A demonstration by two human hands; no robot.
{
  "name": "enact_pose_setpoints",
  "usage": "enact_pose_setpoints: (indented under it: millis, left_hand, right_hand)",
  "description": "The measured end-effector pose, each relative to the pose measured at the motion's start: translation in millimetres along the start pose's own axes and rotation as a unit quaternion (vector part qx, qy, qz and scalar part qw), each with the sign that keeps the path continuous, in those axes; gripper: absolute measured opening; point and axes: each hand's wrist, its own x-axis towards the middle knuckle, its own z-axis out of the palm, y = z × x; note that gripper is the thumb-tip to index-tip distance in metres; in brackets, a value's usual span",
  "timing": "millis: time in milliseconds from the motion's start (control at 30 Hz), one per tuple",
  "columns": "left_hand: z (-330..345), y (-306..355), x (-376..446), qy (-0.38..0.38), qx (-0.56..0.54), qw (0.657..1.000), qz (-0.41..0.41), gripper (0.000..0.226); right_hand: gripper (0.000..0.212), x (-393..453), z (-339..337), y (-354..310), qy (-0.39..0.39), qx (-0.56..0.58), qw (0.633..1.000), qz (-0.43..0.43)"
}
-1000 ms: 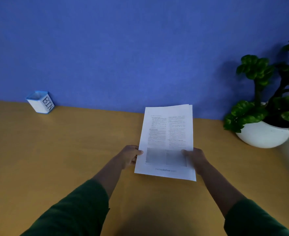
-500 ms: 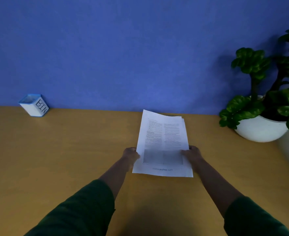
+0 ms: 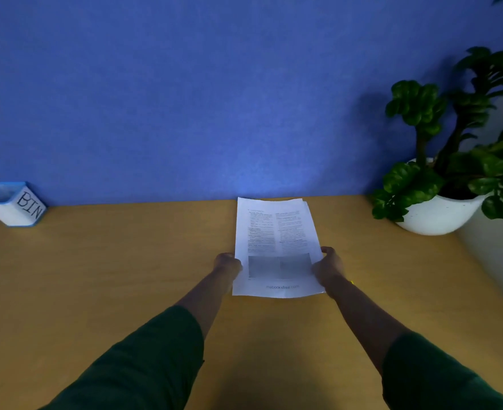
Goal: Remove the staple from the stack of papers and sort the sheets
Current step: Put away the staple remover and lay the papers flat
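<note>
Holding the papers (image 3: 277,247) with both hands out in front of us, about mid-table (image 3: 111,276) and close to the blue wall (image 3: 214,99). Our left hand (image 3: 227,265) is closed on the left edge down near the bottom, and our right hand (image 3: 328,265) is closed on the right edge at about the same height, thumb on the top sheet. Printed side faces up at us: two columns of text, a grey picture block lower down, and a web address along the bottom. At the far right corner we can see a sheet or two peeking out from under the top one, so they aren't perfectly squared. Can't make out the staple from here, too small.

Off to the far left, by the wall, sits a little white box with a blue rim marked BIN (image 3: 15,206). On the right there's a plant (image 3: 451,137) in a white pot (image 3: 436,216), well apart from the papers.
</note>
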Motion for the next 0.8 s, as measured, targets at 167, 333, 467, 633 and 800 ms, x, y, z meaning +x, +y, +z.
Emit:
enact_pose_setpoints:
  millis: [167, 333, 467, 633, 800]
  left_hand:
    - [3.6, -1.1, 3.4, -0.019, -0.024, 0.999, -0.019, 0.016]
    - [-3.5, -1.9, 10.2, 0.013, 0.04, 0.999, 0.013, 0.026]
    - [-12.5, -0.8, 11.3, 0.027, 0.119, 0.992, 0.038, 0.025]
    - [-17.1, -2.0, 9.5, 0.022, 0.191, 0.98, 0.053, 0.024]
    - [-24.2, -5.7, 6.8, 0.046, 0.234, 0.968, 0.075, 0.026]
  right_hand:
    - [0.053, 11.0, 0.8, -3.7, 0.022, -0.02, 0.999, -0.026]
    - [0.056, 13.5, 0.9, -0.1, 0.018, -0.057, 0.998, -0.034]
    - [0.067, 9.2, 3.1, 1.5, 0.018, -0.102, 0.994, -0.036]
    - [0.07, 6.0, 0.9, -1.0, 0.047, -0.135, 0.989, -0.042]
    - [0.074, -2.8, -10.6, 1.2, 0.073, -0.184, 0.978, -0.068]
